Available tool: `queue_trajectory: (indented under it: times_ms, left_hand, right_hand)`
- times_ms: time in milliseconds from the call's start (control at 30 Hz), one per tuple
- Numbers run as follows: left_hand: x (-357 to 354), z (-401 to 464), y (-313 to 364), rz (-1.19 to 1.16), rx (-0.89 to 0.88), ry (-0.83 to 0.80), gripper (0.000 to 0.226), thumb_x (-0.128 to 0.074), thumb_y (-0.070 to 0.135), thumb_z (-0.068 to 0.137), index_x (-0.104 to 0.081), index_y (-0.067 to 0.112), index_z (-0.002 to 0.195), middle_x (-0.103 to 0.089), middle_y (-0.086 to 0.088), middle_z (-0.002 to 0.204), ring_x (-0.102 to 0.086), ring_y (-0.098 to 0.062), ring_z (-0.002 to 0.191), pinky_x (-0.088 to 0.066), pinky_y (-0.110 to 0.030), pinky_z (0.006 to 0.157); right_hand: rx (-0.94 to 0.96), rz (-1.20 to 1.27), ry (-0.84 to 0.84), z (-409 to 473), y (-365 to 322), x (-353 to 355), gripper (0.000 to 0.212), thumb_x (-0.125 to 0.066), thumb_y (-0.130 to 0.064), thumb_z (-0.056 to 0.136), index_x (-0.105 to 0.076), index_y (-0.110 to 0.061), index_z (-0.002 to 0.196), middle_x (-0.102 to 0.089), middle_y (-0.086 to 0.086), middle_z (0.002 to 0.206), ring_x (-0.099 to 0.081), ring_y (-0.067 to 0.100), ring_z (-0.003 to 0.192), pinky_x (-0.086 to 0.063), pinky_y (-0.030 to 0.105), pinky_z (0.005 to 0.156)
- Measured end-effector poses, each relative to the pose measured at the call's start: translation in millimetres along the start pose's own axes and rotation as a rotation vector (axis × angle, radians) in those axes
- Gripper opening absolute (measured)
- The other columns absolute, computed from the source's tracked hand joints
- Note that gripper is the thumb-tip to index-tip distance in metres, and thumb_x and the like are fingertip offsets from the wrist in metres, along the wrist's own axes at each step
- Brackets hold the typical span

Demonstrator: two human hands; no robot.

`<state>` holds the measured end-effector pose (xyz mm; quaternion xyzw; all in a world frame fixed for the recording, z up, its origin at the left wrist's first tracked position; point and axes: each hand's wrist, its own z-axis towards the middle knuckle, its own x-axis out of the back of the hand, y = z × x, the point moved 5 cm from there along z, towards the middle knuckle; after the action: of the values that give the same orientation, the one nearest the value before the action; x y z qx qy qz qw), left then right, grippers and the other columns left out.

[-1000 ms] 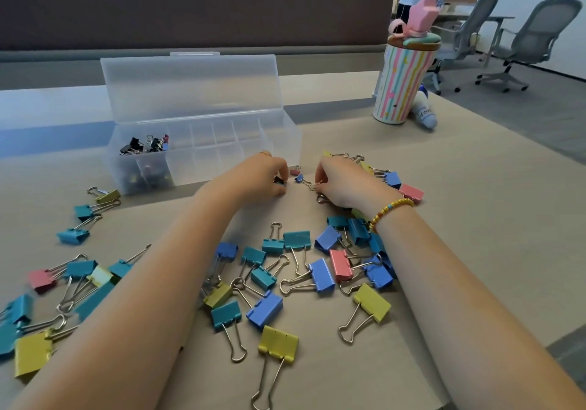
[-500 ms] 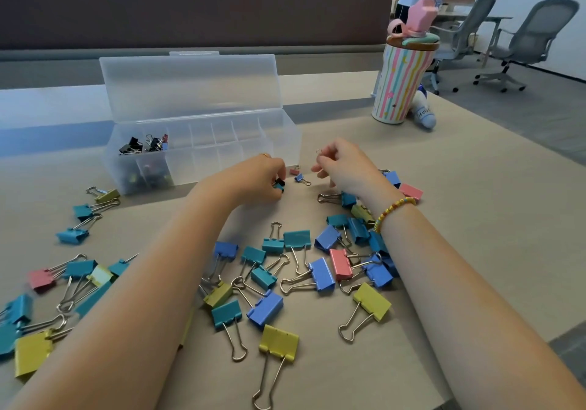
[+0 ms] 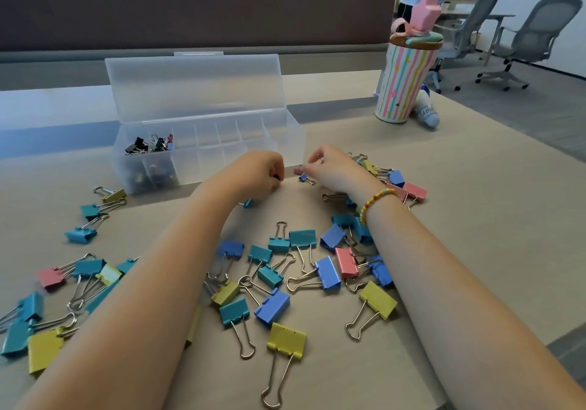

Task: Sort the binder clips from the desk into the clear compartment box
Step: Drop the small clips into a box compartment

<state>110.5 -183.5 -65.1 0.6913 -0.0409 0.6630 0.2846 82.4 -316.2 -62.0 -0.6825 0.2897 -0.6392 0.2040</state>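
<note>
small clips being gathered: left hand (image 3: 258, 176) grip curled on a dark clip, right hand (image 3: 329, 168) grip pinching something unclear. next: transfer into clear box (image 3: 285, 143) just beyond.

Bare desk (image 3: 475, 219) lies open at three o'clock of the clip pile. The clear compartment box (image 3: 285, 143) blocks twelve o'clock, its raised lid (image 3: 193, 86) walling off the far side. Binder clips (image 3: 272, 306) crowd six o'clock; more clips (image 3: 85, 233) litter nine o'clock. A striped tumbler (image 3: 404, 86) stands at one o'clock.
</note>
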Motion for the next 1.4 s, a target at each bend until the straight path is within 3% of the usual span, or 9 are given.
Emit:
queue_trajectory:
  times_ms: [133, 300, 433, 633, 800, 900, 1000, 1133, 1400]
  left_hand:
    - [18.4, -2.9, -4.0, -0.540, 0.119, 0.106, 0.015, -0.053, 0.005, 0.091, -0.061, 0.003, 0.104, -0.060, -0.009, 0.089, -0.056, -0.012, 0.070, -0.052, -0.014, 0.057]
    - [28.0, -10.2, -1.1, -1.301, 0.261, 0.078, 0.017, -0.043, 0.004, 0.096, -0.058, 0.002, 0.088, -0.050, -0.006, 0.074, -0.056, -0.009, 0.059, -0.053, -0.012, 0.052]
    - [25.7, -12.2, -6.7, -1.689, 0.340, 0.052, 0.025, -0.041, 0.016, 0.094, -0.050, 0.011, 0.072, -0.044, -0.001, 0.068, -0.047, -0.005, 0.043, -0.044, -0.010, 0.041]
    - [27.6, -12.3, -3.4, -1.096, 0.300, 0.001, 0.028, -0.043, 0.032, 0.097, -0.046, 0.018, 0.072, -0.027, 0.003, 0.056, -0.023, -0.007, 0.039, -0.020, -0.013, 0.034]
    - [28.7, -27.0, -12.9, -0.032, 0.148, -0.243, 0.021, -0.052, 0.039, 0.092, -0.057, 0.019, 0.096, -0.053, 0.003, 0.085, -0.050, -0.012, 0.070, -0.044, -0.021, 0.058]
    - [26.4, -38.5, -27.8, 0.091, 0.131, -0.358, 0.025, -0.062, 0.039, 0.085, -0.058, 0.025, 0.105, -0.054, 0.005, 0.093, -0.056, -0.017, 0.088, -0.049, -0.031, 0.072]
    - [21.9, -43.1, -33.9, 0.027, 0.106, -0.372, 0.026, -0.067, 0.036, 0.082, -0.055, 0.031, 0.105, -0.044, 0.011, 0.078, -0.045, -0.007, 0.069, -0.041, -0.025, 0.063]
    - [17.3, -40.9, -40.2, -0.048, 0.086, -0.337, 0.024, -0.068, 0.036, 0.081, -0.054, 0.033, 0.101, -0.046, 0.009, 0.074, -0.044, -0.007, 0.063, -0.037, -0.024, 0.058]
    - [12.3, -38.5, -37.9, -0.070, 0.061, -0.239, 0.021, -0.062, 0.036, 0.086, -0.057, 0.020, 0.097, -0.049, 0.007, 0.076, -0.045, -0.008, 0.067, -0.035, -0.022, 0.059]
  right_hand:
    - [0.059, -0.280, -0.054, 3.3, 2.7, -12.9, 0.037, -0.052, -0.039, 0.092, -0.046, -0.011, 0.116, -0.055, 0.007, 0.106, -0.051, 0.021, 0.094, -0.041, 0.031, 0.071]
    - [0.125, -0.397, 0.016, 11.9, 0.8, -20.3, 0.028, -0.048, -0.031, 0.095, -0.050, -0.008, 0.112, -0.058, 0.011, 0.118, -0.054, 0.026, 0.106, -0.045, 0.034, 0.082]
    - [0.052, -0.109, -0.054, 9.0, -1.3, -13.6, 0.029, -0.040, -0.025, 0.098, -0.045, -0.014, 0.072, -0.046, 0.003, 0.067, -0.043, 0.015, 0.060, -0.035, 0.025, 0.053]
    - [-0.217, 1.201, -0.249, 4.5, 4.9, -9.1, 0.021, -0.033, -0.011, 0.096, -0.042, -0.011, 0.077, -0.041, 0.004, 0.068, -0.050, 0.008, 0.042, -0.030, 0.015, 0.038]
    - [-0.302, 1.305, -0.318, 3.3, 9.7, -13.2, 0.022, -0.039, -0.018, 0.099, -0.043, -0.008, 0.079, -0.040, 0.003, 0.064, -0.034, 0.004, 0.050, -0.024, 0.009, 0.030]
    - [-0.250, 1.174, -0.266, 0.8, 4.9, -10.9, 0.016, -0.043, -0.020, 0.099, -0.047, -0.009, 0.088, -0.039, 0.001, 0.062, -0.034, 0.001, 0.038, -0.021, 0.009, 0.031]
    - [-0.047, 0.510, -0.096, -3.1, -6.2, -0.2, 0.014, -0.045, -0.019, 0.098, -0.055, -0.009, 0.101, -0.040, -0.001, 0.068, -0.047, -0.002, 0.037, -0.026, 0.019, 0.046]
    - [0.155, -0.298, 0.030, 2.9, -12.7, -5.0, 0.032, -0.048, -0.020, 0.097, -0.054, -0.014, 0.128, -0.058, 0.004, 0.124, -0.054, 0.018, 0.113, -0.040, 0.030, 0.091]
    - [0.152, -0.459, -0.022, 6.7, -7.2, -16.6, 0.021, -0.040, -0.018, 0.099, -0.049, -0.010, 0.117, -0.059, 0.014, 0.111, -0.054, 0.027, 0.098, -0.042, 0.032, 0.078]
